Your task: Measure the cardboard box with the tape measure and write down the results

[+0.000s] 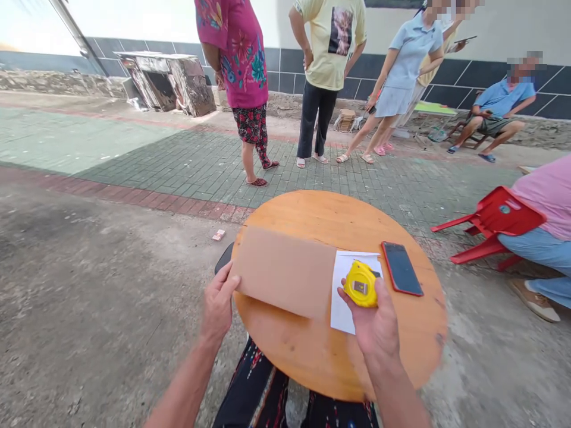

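My left hand (pixel 219 302) pinches the left edge of a flat brown cardboard sheet (pixel 283 270), thumb on top and fingers beneath. The sheet lies over the left part of a round wooden table (pixel 294 351), its near edge seeming slightly raised. In my right hand (pixel 379 324) is a yellow tape measure (pixel 360 284), gripped between thumb and fingers with its metal clip facing up. Its blade does not show. Below it lies white paper (pixel 342 309), partly hidden by the tape measure and my hand. A dark-screened phone with a red edge (pixel 402 268) rests to the right.
Several people stand beyond the table on green paving (pixel 178 157); another sits by the wall. At right, a person in pink (pixel 546 190) sits on a tilted red plastic chair (pixel 508 217). A small pack (pixel 218 235) lies on the ground at left. A worn cabinet (pixel 167 83) stands farther back.
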